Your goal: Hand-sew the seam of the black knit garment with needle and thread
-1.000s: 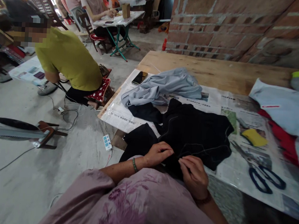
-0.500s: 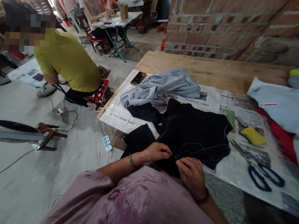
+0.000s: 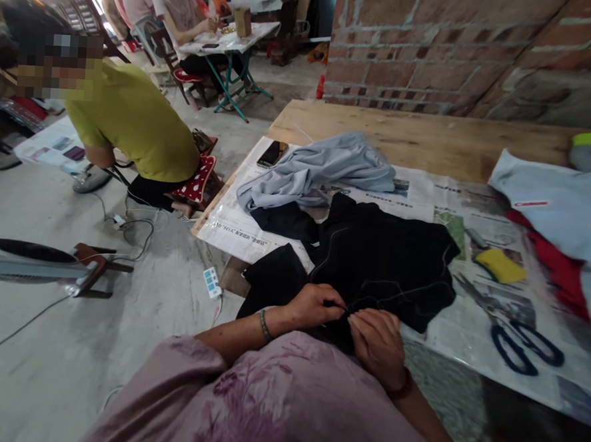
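Note:
A black garment (image 3: 388, 253) with pale stitching lines lies over the near edge of the newspaper-covered table and hangs down toward my lap. My left hand (image 3: 317, 306), a green bead bracelet at its wrist, pinches the edge of this cloth. Close to its fingertips, my right hand (image 3: 379, 339) is closed on the same edge, its fingers bent together. Whether a needle or thread sits between the fingertips is too small to make out. Large scissors (image 3: 513, 338) with dark blue handles lie on the newspaper to the right of the garment.
Behind the black garment are a grey-blue cloth (image 3: 323, 169) and a phone (image 3: 272, 154). A yellow sponge-like piece (image 3: 500, 265) and light blue cloth (image 3: 551, 203) lie right. A seated person in a yellow-green shirt (image 3: 136, 118) and a fan (image 3: 27, 258) are left.
My left hand has moved slightly right, so its fingertips now meet those of my right hand at the cloth. The right hand and the garment stay nearly in place.

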`<action>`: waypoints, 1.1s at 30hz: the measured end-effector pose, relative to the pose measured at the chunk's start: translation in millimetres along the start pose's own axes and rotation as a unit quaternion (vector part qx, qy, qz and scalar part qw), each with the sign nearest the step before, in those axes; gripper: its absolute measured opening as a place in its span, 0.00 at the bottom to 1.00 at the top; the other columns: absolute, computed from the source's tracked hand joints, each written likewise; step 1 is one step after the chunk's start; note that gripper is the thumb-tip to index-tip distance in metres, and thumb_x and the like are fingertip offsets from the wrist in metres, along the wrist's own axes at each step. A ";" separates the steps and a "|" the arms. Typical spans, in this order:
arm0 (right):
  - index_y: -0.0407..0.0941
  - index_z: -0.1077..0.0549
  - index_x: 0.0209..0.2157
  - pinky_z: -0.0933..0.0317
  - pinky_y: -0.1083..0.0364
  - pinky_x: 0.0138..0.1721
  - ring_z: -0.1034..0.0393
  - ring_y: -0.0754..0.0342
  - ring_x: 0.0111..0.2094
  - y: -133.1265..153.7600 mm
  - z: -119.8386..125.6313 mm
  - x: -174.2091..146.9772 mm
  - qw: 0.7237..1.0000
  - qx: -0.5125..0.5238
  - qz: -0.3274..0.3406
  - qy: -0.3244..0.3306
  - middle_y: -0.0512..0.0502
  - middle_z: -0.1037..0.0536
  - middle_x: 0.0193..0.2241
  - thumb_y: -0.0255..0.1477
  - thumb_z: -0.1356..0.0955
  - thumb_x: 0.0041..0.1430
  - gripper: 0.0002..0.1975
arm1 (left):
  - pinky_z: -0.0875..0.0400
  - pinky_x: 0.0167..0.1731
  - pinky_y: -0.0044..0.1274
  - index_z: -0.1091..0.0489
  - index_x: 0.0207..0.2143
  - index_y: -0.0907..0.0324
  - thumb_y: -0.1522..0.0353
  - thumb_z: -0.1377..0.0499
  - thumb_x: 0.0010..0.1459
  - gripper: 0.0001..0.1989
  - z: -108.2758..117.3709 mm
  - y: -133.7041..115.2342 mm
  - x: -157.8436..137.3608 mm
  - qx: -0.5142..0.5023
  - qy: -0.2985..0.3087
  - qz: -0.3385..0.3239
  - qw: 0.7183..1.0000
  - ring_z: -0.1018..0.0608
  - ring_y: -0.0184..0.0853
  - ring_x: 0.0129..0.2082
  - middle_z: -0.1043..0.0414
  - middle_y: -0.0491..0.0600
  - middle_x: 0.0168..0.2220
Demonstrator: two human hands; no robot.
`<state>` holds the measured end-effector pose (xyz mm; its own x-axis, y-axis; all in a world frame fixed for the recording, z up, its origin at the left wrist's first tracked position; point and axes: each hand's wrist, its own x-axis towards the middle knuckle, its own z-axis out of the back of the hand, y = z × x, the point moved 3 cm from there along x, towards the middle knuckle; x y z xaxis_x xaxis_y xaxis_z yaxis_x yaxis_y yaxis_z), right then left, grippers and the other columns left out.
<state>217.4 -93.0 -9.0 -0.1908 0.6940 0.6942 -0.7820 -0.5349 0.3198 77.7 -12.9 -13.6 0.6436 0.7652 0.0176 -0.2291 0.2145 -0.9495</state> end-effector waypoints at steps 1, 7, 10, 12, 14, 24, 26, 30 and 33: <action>0.44 0.32 0.36 0.41 0.49 0.41 0.33 0.53 0.37 0.5 -0.3 0.9 1.000 -0.003 -0.002 0.002 0.46 0.26 0.31 0.20 0.34 0.54 0.08 | 0.33 0.33 0.18 0.25 0.28 0.62 0.73 0.41 0.50 0.04 -0.5 -0.9 -0.2 0.005 -0.013 0.004 1.000 0.28 0.28 0.29 0.29 0.47 0.28; 0.43 0.31 0.34 0.43 0.50 0.43 0.32 0.54 0.37 2.8 -0.1 6.5 1.000 0.002 -0.019 0.005 0.47 0.24 0.31 0.20 0.35 0.56 0.05 | 0.34 0.32 0.18 0.26 0.26 0.63 0.76 0.42 0.48 0.04 -3.1 -3.7 0.1 0.038 -0.062 0.041 0.997 0.28 0.27 0.28 0.29 0.46 0.26; 0.43 0.31 0.34 0.44 0.50 0.43 0.31 0.54 0.36 2.5 1.1 6.9 1.000 0.004 -0.021 0.000 0.47 0.24 0.31 0.20 0.35 0.56 0.05 | 0.33 0.33 0.18 0.25 0.29 0.63 0.75 0.42 0.49 0.05 -2.2 -2.6 0.2 0.040 -0.049 0.057 0.996 0.28 0.28 0.30 0.28 0.46 0.28; 0.44 0.31 0.35 0.44 0.50 0.43 0.31 0.54 0.37 1.6 1.8 6.2 1.000 0.001 -0.024 -0.001 0.47 0.24 0.31 0.21 0.35 0.56 0.05 | 0.32 0.34 0.18 0.25 0.31 0.62 0.73 0.41 0.50 0.06 -1.2 -1.2 0.1 0.028 -0.026 0.065 0.997 0.27 0.28 0.31 0.27 0.47 0.30; 0.44 0.31 0.35 0.44 0.50 0.43 0.31 0.54 0.36 1.0 2.0 5.2 1.000 0.000 -0.018 0.002 0.48 0.24 0.31 0.21 0.34 0.55 0.06 | 0.32 0.35 0.18 0.24 0.33 0.61 0.71 0.41 0.51 0.07 -0.2 0.2 -0.3 0.016 -0.008 0.072 0.997 0.26 0.28 0.32 0.26 0.48 0.32; 0.45 0.31 0.36 0.44 0.50 0.43 0.32 0.54 0.36 0.3 0.7 3.7 1.000 0.002 0.004 0.003 0.48 0.25 0.31 0.22 0.35 0.56 0.06 | 0.31 0.35 0.18 0.24 0.34 0.61 0.71 0.40 0.51 0.07 -2.4 4.1 -1.1 -0.003 -0.024 0.064 0.998 0.26 0.28 0.32 0.26 0.48 0.33; 0.45 0.31 0.36 0.44 0.50 0.42 0.32 0.54 0.36 -0.1 -0.7 2.8 1.000 -0.001 0.005 0.009 0.47 0.25 0.31 0.23 0.35 0.56 0.06 | 0.31 0.36 0.19 0.24 0.33 0.61 0.72 0.41 0.51 0.07 -2.6 4.7 -0.8 0.000 -0.022 0.064 0.998 0.26 0.29 0.33 0.26 0.48 0.32; 0.44 0.32 0.36 0.44 0.49 0.42 0.32 0.53 0.36 -0.2 -3.4 2.3 1.000 -0.008 0.006 0.014 0.47 0.25 0.31 0.22 0.35 0.57 0.05 | 0.32 0.36 0.19 0.25 0.33 0.62 0.73 0.42 0.51 0.07 -2.9 4.1 0.8 0.008 -0.011 0.072 0.997 0.26 0.29 0.33 0.27 0.48 0.32; 0.44 0.32 0.38 0.45 0.49 0.42 0.32 0.54 0.36 0.2 -4.0 3.5 1.000 -0.007 0.002 0.012 0.47 0.25 0.31 0.21 0.37 0.58 0.07 | 0.32 0.37 0.20 0.26 0.33 0.62 0.73 0.43 0.51 0.08 -3.9 3.6 2.0 0.016 -0.004 0.090 0.996 0.27 0.29 0.34 0.27 0.47 0.33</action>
<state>214.3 -88.8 -9.1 -0.2077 0.7036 0.6795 -0.7898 -0.5305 0.3079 81.0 -12.9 -18.3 0.5846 0.7974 -0.1498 -0.3638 0.0925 -0.9269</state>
